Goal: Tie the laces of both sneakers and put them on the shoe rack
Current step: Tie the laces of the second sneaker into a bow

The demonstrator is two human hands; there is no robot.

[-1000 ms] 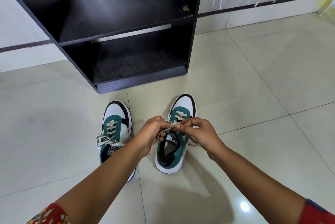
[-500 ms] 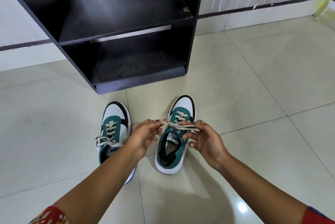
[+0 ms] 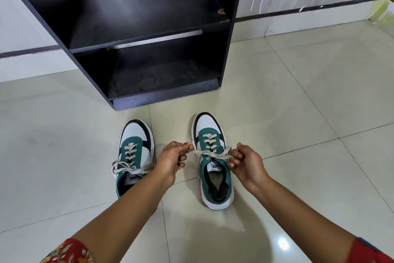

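The left hand [image 3: 172,159] and the right hand [image 3: 245,161] each pinch one side of the lace [image 3: 210,153] of the right sneaker [image 3: 213,156], fingers closed on it and drawing it out taut to left and right across the tongue, so this knot looks to be at its tightening stage (whether loops are formed I cannot tell). The left sneaker [image 3: 134,152], just beside it on the tiled floor [image 3: 298,113], already shows a tied bow. Both still sit on the floor near the black shoe rack [image 3: 149,17], whose shelves on the far side hold no shoes, so placing the pair remains.
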